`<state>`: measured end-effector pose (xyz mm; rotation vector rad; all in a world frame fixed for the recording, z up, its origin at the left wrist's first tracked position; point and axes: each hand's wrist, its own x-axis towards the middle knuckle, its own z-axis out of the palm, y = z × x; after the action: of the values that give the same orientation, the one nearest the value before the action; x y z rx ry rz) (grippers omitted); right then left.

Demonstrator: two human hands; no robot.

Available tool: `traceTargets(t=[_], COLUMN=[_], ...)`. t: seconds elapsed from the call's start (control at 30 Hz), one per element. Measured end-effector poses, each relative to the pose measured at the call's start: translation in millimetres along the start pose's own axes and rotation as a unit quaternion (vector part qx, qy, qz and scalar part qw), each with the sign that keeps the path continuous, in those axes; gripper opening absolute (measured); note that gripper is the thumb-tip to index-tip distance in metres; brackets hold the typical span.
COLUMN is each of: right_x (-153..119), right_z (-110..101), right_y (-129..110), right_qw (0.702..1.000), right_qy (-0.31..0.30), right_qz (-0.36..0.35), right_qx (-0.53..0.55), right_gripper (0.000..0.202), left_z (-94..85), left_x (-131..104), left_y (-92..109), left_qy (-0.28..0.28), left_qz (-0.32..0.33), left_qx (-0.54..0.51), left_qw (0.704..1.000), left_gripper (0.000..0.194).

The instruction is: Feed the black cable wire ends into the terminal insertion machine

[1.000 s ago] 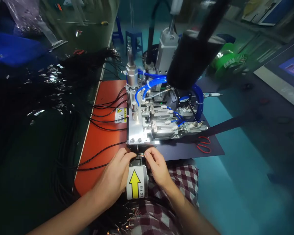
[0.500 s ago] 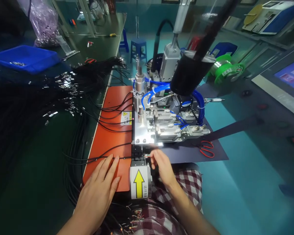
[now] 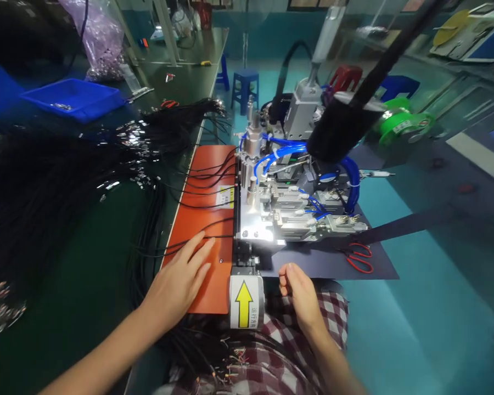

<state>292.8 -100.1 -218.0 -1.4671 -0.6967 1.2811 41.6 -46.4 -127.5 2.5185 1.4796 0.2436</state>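
My left hand (image 3: 181, 277) rests over the orange plate (image 3: 212, 285), fingers stretched out and spread. Its fingertips are at a black cable (image 3: 224, 236) that runs across the plate into the machine's front side. My right hand (image 3: 300, 296) is apart from the machine, above the lap, with its fingers curled in; nothing shows between them. Between the hands is the machine's front end with a yellow arrow label (image 3: 243, 303). Several more black cables run from the plate into the silver machine (image 3: 257, 225) farther back.
A bundle of black cables (image 3: 148, 241) hangs along the plate's left edge. Blue trays (image 3: 76, 101) and cable heaps lie on the left table. Red-handled scissors (image 3: 360, 258) lie on the dark board at right. Cable ends with bare wires (image 3: 239, 356) lie on the lap.
The cable at the front has moved away from me, deeper along the machine. My right hand has let go of its wire end and drawn back to the right. The view has shifted left.
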Motion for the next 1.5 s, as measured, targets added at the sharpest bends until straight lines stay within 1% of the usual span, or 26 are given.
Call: traceTargets(t=[0.03,0.07,0.1,0.13,0.17,0.2,0.23,0.3,0.33,0.4,0.47,0.53,0.6,0.63,0.7,0.8,0.87,0.93,0.97,1.07,1.1,1.17,1.3,1.4,1.47,1.5], right_x=[-2.1,-4.5,-6.9,-9.3,-11.7,-14.0,-16.1,-19.7,-21.2,-23.7,-25.6,-27.3,-29.2,-30.4,-33.5,-38.5,-40.7,-41.2,-40.7,-38.1,-37.1,-35.4,-33.4,-32.6,-32.2,-32.1], right_z=[-1.9,-4.1,-6.6,-9.2,-11.6,-13.7,-15.4,-17.3,-17.6,-17.0,-14.4,-9.4,-2.1,1.9,9.2,15.0,15.0,14.1,13.9,16.2,17.7,21.0,24.7,24.4,23.2,22.4], right_y=[-2.4,-4.7,-6.7,-8.5,-9.9,-11.0,-12.0,-14.3,-15.8,-20.7,-27.9,-36.6,-45.3,-49.1,-55.1,-60.3,-62.1,-63.1,-63.5,-64.7,-65.3,-66.6,-68.0,-68.7,-70.2,-71.4], right_qw=[1.000,1.000,1.000,1.000,0.999,0.999,0.999,0.999,0.999,1.000,1.000,1.000,0.999,0.998,0.996,0.989,0.983,0.980,0.981,0.985,0.984,0.980,0.977,0.976,0.972,0.969], right_qy=[-0.003,-0.002,0.004,0.010,0.016,0.021,0.022,0.019,0.017,0.011,-0.001,-0.020,-0.037,-0.043,-0.062,-0.125,-0.156,-0.156,-0.144,-0.097,-0.089,-0.092,-0.094,-0.094,-0.097,-0.101], right_qz=[0.004,0.009,0.014,0.021,0.029,0.035,0.039,0.039,0.035,0.022,0.009,-0.001,-0.013,-0.020,-0.034,-0.056,-0.090,-0.121,-0.126,-0.118,-0.117,-0.130,-0.149,-0.149,-0.149,-0.151], right_qx=[0.000,0.001,0.002,0.003,0.004,0.005,0.004,0.001,-0.002,-0.010,-0.017,-0.021,-0.029,-0.035,-0.048,-0.047,-0.037,-0.033,-0.038,-0.085,-0.102,-0.119,-0.121,-0.131,-0.152,-0.168], right_gripper=[0.033,0.032,0.031,0.030,0.030,0.030,0.029,0.029,0.029,0.028,0.028,0.029,0.031,0.031,0.030,0.032,0.042,0.048,0.046,0.024,0.019,0.016,0.015,0.017,0.018,0.018], left_z=[-10.7,-21.0,-30.2,-37.7,-43.1,-46.7,-48.8,-51.5,-53.4,-59.6,-66.7,-69.6,-65.1,-60.1,-46.5,-24.4,-12.9,-6.1,-4.6,-5.3,-6.3,-7.1,-3.0,0.2,-0.4,-1.6], left_x=[-0.1,-2.7,-7.4,-13.7,-20.6,-27.2,-32.5,-37.2,-36.1,-29.0,-19.0,-10.2,-3.5,-0.9,3.7,8.9,10.9,12.2,12.7,15.7,17.8,23.8,39.6,48.0,50.9,51.9], left_y=[-1.2,-1.9,-2.1,-1.7,-1.1,-0.6,-0.2,-1.0,-2.2,-5.6,-8.7,-8.9,-4.2,0.1,12.0,30.4,37.5,39.6,39.5,40.7,42.7,49.1,63.5,67.2,65.6,64.0], left_qy=[-0.019,-0.073,-0.138,-0.201,-0.244,-0.270,-0.283,-0.289,-0.293,-0.286,-0.248,-0.198,-0.154,-0.139,-0.129,-0.158,-0.159,-0.146,-0.143,-0.156,-0.163,-0.173,-0.180,-0.186,-0.193,-0.190], left_qz=[0.021,0.063,0.112,0.151,0.175,0.188,0.190,0.186,0.183,0.167,0.134,0.093,0.059,0.048,0.040,0.042,0.039,0.032,0.027,0.015,0.009,-0.002,-0.015,-0.041,-0.048,-0.039], left_qx=[-0.043,-0.076,-0.089,-0.089,-0.075,-0.053,-0.033,-0.020,-0.037,-0.116,-0.230,-0.333,-0.376,-0.376,-0.356,-0.335,-0.317,-0.294,-0.282,-0.265,-0.271,-0.309,-0.427,-0.484,-0.496,-0.489], left_qw=[0.999,0.992,0.980,0.964,0.951,0.943,0.940,0.939,0.938,0.937,0.932,0.917,0.912,0.915,0.925,0.928,0.934,0.944,0.948,0.951,0.949,0.935,0.886,0.854,0.845,0.851], left_gripper=[0.036,0.030,0.026,0.023,0.020,0.019,0.019,0.022,0.023,0.023,0.025,0.025,0.023,0.023,0.023,0.022,0.022,0.021,0.022,0.021,0.020,0.019,0.014,0.014,0.016,0.017])
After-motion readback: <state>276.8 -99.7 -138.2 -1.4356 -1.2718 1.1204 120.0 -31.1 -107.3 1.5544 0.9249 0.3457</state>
